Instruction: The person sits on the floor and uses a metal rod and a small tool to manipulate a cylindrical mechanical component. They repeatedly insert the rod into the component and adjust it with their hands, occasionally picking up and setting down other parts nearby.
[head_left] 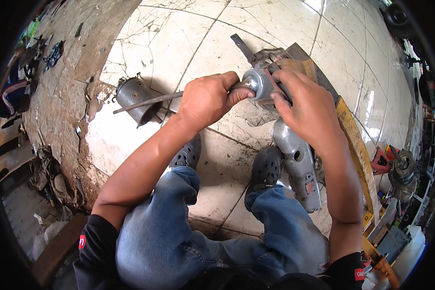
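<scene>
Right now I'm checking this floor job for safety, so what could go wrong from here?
1. The left hand grips a long metal rod at the grey metal part; a slip could drive it into the right hand holding that part.
2. The part sits high on a grey metal housing, not clamped, so it may shift.
3. The perforated clogs beside it give the feet little protection.

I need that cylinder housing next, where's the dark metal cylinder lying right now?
In the head view, the dark metal cylinder lies on the tiled floor at upper left, just left of the left hand.
</scene>
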`<action>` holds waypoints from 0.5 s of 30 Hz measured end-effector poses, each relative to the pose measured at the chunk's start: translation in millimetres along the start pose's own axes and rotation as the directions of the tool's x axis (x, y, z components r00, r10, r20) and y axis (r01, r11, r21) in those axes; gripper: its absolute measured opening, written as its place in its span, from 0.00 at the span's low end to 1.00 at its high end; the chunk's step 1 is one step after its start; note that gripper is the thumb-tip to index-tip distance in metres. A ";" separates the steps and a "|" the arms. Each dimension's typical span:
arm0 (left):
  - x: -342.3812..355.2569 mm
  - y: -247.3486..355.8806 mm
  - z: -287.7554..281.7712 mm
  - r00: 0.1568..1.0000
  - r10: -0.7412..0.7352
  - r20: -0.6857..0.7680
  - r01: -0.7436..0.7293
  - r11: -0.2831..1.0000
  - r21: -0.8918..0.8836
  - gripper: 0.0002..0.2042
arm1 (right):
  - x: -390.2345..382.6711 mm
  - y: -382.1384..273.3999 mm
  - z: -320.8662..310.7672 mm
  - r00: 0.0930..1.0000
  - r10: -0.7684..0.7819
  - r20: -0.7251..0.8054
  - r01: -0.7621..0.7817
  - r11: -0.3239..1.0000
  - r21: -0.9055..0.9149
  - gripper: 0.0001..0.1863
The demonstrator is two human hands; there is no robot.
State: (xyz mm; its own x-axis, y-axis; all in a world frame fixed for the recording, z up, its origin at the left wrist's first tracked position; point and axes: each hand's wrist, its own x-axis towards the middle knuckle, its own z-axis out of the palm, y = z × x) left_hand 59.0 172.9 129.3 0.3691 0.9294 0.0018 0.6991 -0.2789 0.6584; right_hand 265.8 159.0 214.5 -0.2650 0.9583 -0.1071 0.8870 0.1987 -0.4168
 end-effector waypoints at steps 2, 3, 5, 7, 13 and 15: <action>-0.5 -0.2 0.8 1.000 0.006 -0.005 -0.006 1.000 -0.018 0.22 | -3.9 7.3 8.4 0.994 -0.006 -0.109 0.009 1.000 0.027 0.14; 0.4 0.0 1.0 1.000 0.004 -0.002 -0.004 1.000 -0.012 0.22 | -1.7 10.0 6.9 0.987 0.029 -0.157 -0.020 0.998 0.056 0.14; 0.8 -0.9 1.7 1.000 0.006 -0.004 -0.006 1.000 -0.002 0.22 | 7.7 16.2 1.0 0.962 0.105 -0.251 -0.077 0.990 0.119 0.13; 0.1 -2.4 2.7 1.000 0.015 -0.014 -0.015 1.000 0.003 0.22 | 13.4 18.9 -3.8 0.961 -0.046 -0.272 0.058 0.998 0.037 0.13; -0.1 -4.1 2.3 1.000 0.024 0.003 -0.024 0.998 0.060 0.23 | 12.2 33.4 11.5 0.926 -0.306 -0.221 0.267 0.945 -0.191 0.13; 1.3 -4.0 3.5 1.000 0.027 0.006 -0.027 0.997 0.071 0.24 | 10.4 35.9 16.6 0.912 -0.328 -0.245 0.280 0.936 -0.213 0.15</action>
State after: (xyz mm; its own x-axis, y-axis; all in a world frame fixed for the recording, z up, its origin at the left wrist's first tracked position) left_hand 58.8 174.3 124.0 0.3914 0.9201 0.0155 0.7306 -0.3209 0.6027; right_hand 288.6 172.7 183.5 -0.4404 0.8594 0.2599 0.8367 0.4978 -0.2283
